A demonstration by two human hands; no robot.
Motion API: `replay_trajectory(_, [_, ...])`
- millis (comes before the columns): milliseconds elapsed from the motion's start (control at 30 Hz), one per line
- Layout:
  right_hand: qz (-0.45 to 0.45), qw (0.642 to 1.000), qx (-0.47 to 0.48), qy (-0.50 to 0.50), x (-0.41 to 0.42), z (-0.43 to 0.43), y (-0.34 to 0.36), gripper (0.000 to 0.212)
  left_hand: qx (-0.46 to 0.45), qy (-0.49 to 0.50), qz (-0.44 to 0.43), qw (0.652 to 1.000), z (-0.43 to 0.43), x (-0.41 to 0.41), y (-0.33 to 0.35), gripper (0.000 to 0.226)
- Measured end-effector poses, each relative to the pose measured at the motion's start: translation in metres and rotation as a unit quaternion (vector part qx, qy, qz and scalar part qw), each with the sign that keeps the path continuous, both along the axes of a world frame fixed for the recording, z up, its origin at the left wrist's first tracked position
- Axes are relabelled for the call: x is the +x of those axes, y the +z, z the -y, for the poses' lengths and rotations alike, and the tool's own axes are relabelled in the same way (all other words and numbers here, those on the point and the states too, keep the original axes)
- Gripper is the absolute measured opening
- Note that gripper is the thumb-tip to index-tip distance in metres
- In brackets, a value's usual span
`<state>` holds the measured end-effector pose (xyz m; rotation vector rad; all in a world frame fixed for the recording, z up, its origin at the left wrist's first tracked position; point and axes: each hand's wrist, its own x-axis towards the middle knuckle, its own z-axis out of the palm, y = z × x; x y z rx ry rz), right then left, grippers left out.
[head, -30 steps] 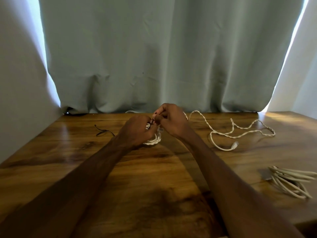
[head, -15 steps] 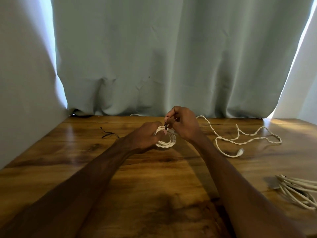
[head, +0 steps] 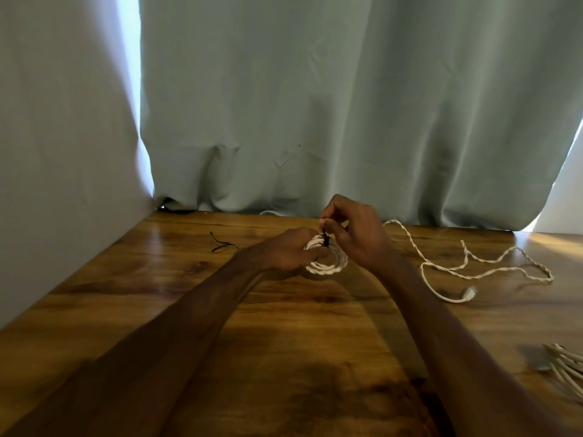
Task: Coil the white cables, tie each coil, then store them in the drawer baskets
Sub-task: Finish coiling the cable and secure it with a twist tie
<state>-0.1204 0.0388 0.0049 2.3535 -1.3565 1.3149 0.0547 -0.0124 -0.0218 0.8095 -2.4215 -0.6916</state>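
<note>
White coiled cable (head: pixel 328 263) sits at the centre of the wooden table (head: pixel 284 335), toward its far half, raised slightly off the surface between my two hands. My left hand (head: pixel 284 253) grips the left side of the coil, fingers curled round its loops. My right hand (head: pixel 356 234) is just right of the coil; its thumb and forefinger pinch the upper end of a black tie (head: pixel 325 239), which stands nearly upright across the far side of the coil. I cannot tell whether the tie is fully fastened.

A second black tie (head: pixel 224 246) lies flat on the table to the left, apart from my left hand. A loose white cable (head: pixel 470 292), twisted along its length, sprawls over the far right of the table, its plug end nearest me. Another bundle of white cables (head: pixel 564 367) lies at the near right edge, partly cut off by the view. A pale green curtain (head: pixel 315 105) hangs behind the table.
</note>
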Motion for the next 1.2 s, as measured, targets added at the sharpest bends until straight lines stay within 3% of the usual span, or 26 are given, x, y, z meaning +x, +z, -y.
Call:
replay_trajectory(233, [0.128, 0.98, 0.141, -0.064, -0.017, 0.004, 0.0, 0.008, -0.09, -0.012, 0.068, 0.994, -0.008, -0.015, -0.006, 0.035])
replay_trajectory(433, [0.049, 0.989, 0.103, -0.098, -0.009, -0.001, 0.004, 0.008, -0.073, 0.021, 0.099, 0.992, 0.0, -0.016, -0.013, 0.033])
replay_trajectory(533, [0.053, 0.992, 0.092, -0.065, -0.001, -0.007, 0.013, 0.008, -0.026, 0.032, 0.073, 0.996, 0.003, -0.009, -0.009, 0.047])
replay_trajectory(767, [0.045, 0.987, 0.155, -0.01, 0.002, -0.015, 0.02, 0.006, 0.008, 0.055, 0.076, 0.996, 0.016, -0.003, -0.016, 0.065])
replay_trajectory(867, [0.091, 0.982, 0.165, 0.003, 0.001, -0.014, 0.02, 0.003, 0.0, 0.061, 0.065, 0.996, 0.007, -0.002, -0.012, 0.054])
replay_trajectory(1000, [0.242, 0.954, 0.174, 0.004, -0.002, -0.012, 0.016, 0.007, -0.009, 0.04, 0.035, 0.999, -0.002, -0.004, -0.006, 0.037])
replay_trajectory(1133, [0.253, 0.954, 0.157, -0.025, -0.008, -0.008, 0.013, 0.01, -0.03, 0.022, 0.031, 0.999, -0.007, -0.013, -0.006, 0.05])
replay_trajectory(1200, [0.258, 0.953, 0.153, -0.035, -0.01, -0.008, 0.014, 0.009, -0.039, 0.014, 0.026, 0.999, -0.007, -0.015, -0.006, 0.046])
